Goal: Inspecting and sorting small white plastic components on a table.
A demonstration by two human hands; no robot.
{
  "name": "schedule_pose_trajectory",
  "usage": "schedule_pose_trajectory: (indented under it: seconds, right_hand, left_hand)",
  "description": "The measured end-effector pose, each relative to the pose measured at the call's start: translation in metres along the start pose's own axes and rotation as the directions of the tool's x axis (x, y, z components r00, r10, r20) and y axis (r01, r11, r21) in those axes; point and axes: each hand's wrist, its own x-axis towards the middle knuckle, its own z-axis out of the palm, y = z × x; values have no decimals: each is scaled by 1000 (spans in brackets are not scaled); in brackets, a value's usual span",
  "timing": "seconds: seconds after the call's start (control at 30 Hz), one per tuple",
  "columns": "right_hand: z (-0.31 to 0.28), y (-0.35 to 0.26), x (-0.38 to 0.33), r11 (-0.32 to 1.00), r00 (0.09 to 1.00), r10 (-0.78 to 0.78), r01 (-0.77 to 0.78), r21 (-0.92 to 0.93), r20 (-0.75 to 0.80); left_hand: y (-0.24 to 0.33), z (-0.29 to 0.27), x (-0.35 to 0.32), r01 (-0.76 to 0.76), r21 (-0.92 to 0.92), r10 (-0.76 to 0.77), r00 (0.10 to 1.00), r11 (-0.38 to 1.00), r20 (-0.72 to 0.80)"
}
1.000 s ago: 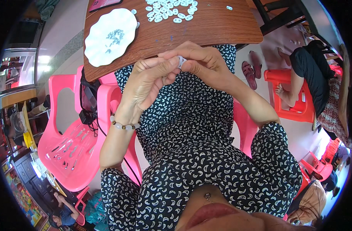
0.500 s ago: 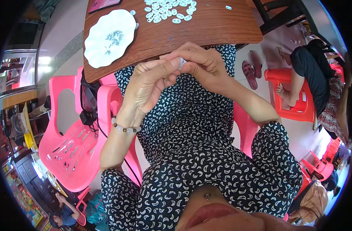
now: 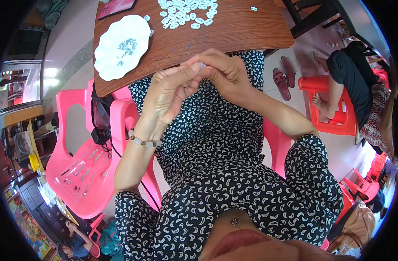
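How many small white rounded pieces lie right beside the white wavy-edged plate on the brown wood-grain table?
2: one small white rounded piece by the upper right edge of the plate, another piece at its right edge, partly hidden. More could lie under the rim.

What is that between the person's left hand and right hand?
A small white piece, pinched between the left hand and the right hand. It shows in the head view, mostly hidden by fingers.

White piece, black garment (white-crescent print), brown table.
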Motion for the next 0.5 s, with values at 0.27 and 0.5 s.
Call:
schedule_pose_trajectory:
  seconds: [0.27, 0.5]
  right_hand:
    - [-7, 7, 4, 987, 984, 119, -132, 88, 135]
    - [-8, 13, 6, 957, 954, 118, -183, 223, 276]
  left_hand:
    - [-4, -6, 6, -25, 31, 25, 1000, 999, -3]
    - [-2, -12, 3, -110, 152, 112, 994, 982, -8]
